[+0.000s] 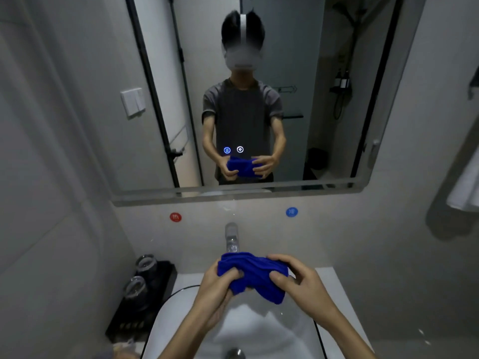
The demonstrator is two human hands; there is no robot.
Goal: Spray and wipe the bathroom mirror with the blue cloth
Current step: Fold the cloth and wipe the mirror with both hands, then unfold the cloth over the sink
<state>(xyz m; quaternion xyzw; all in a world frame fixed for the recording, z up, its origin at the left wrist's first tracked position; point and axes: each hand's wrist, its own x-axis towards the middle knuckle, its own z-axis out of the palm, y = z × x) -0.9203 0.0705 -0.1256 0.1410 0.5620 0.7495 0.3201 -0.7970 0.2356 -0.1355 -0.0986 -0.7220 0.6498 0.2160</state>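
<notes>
The blue cloth (255, 274) is bunched up and held over the white sink, just in front of the tap. My left hand (216, 283) grips its left side and my right hand (298, 278) grips its right side. The bathroom mirror (324, 104) hangs on the wall straight ahead, above the tap, and reflects a person holding the same cloth in both hands. Two small lit touch icons (233, 150) glow near the mirror's lower middle. No spray bottle shows.
A chrome tap (231, 237) rises behind the cloth, over the white basin (259, 330). A black tray (155, 307) with two upturned glasses stands at the left. Red (175, 217) and blue (291, 211) round stickers mark the wall. A white towel (464, 187) hangs right.
</notes>
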